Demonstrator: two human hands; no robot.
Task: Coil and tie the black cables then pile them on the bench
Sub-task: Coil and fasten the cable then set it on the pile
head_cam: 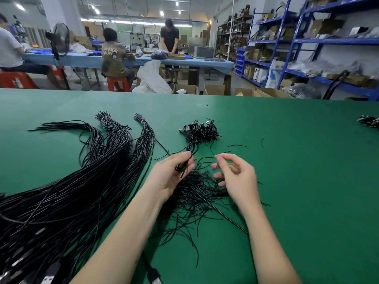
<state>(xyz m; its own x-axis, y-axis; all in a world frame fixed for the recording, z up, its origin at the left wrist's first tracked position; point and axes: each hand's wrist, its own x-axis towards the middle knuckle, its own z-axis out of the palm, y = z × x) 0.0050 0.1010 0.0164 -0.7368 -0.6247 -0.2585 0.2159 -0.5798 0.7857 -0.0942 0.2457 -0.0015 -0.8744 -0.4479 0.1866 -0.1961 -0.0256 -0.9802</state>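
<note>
My left hand grips a small coil of black cable between thumb and fingers above the green bench. My right hand hovers just right of it, thumb and forefinger pinched together, perhaps on a thin black tie that is too fine to make out. Under both hands lies a heap of short black wire ties. Beyond my hands sits a pile of coiled, tied cables. A large mass of long uncoiled black cables spreads over the bench's left side.
Another small bunch of cables lies at the far right edge. Loose tie pieces are scattered near the pile. USB plugs lie at the near edge. Beyond the bench are cardboard boxes, seated workers and blue shelving.
</note>
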